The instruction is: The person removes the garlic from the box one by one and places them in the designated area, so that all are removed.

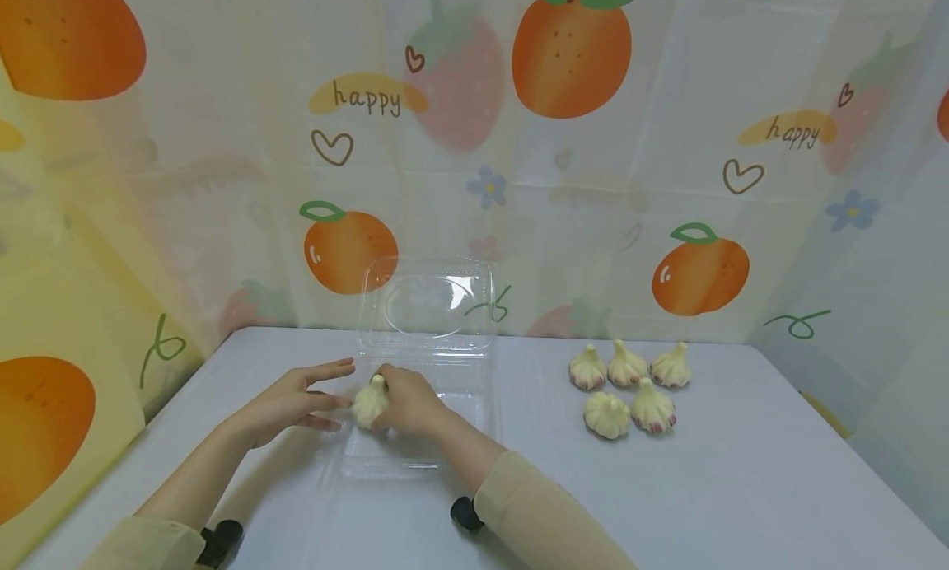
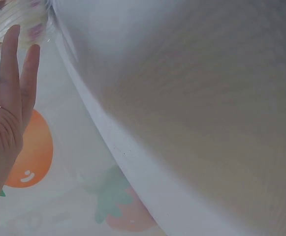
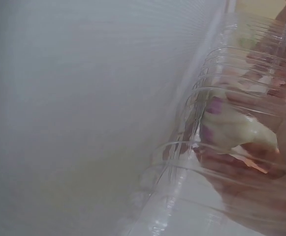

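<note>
A clear plastic clamshell box (image 1: pixel 474 405) lies on the white table with its lid (image 1: pixel 426 302) standing open at the back. My right hand (image 1: pixel 404 401) grips a pale garlic bulb (image 1: pixel 368 403) inside the box's left end. Through the ribbed box wall (image 3: pixel 192 162) in the right wrist view, the garlic bulb (image 3: pixel 231 125) shows cream with purple patches. My left hand (image 1: pixel 300 397) rests with straight fingers beside the box's left side; in the left wrist view its fingers (image 2: pixel 10 69) reach up toward the box (image 2: pixel 15 19).
Several more garlic bulbs (image 1: pixel 630 387) sit in a cluster on the table to the right of the box. A fruit-printed curtain (image 1: pixel 571 142) hangs close behind the table and around both sides. The table edge (image 1: pixel 111 471) runs along the left.
</note>
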A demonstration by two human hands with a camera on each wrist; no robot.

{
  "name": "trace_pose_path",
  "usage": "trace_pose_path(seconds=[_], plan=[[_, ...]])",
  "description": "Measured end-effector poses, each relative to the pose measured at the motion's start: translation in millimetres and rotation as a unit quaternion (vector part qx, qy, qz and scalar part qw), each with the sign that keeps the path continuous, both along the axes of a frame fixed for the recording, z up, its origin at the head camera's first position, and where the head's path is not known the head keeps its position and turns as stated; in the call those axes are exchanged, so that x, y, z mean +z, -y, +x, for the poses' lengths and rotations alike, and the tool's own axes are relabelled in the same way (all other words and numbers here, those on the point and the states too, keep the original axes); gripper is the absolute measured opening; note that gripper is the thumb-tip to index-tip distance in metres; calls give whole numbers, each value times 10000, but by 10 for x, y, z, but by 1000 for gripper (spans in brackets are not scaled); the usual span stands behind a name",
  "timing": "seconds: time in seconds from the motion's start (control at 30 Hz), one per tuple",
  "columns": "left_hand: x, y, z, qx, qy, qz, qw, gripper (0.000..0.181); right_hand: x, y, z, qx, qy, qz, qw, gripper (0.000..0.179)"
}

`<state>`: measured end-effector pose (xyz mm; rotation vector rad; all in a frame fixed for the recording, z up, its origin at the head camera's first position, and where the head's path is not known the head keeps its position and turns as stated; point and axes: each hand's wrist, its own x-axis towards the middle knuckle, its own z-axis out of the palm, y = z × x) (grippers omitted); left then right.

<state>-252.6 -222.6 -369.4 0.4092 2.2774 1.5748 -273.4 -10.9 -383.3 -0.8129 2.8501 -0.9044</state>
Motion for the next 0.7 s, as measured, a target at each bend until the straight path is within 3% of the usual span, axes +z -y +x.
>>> trace_pose_path(seconds=[0.7], plan=[[-4, 9, -10, 96, -38, -110, 9999, 71, 44, -11, -5, -364, 36, -294, 9989, 54]])
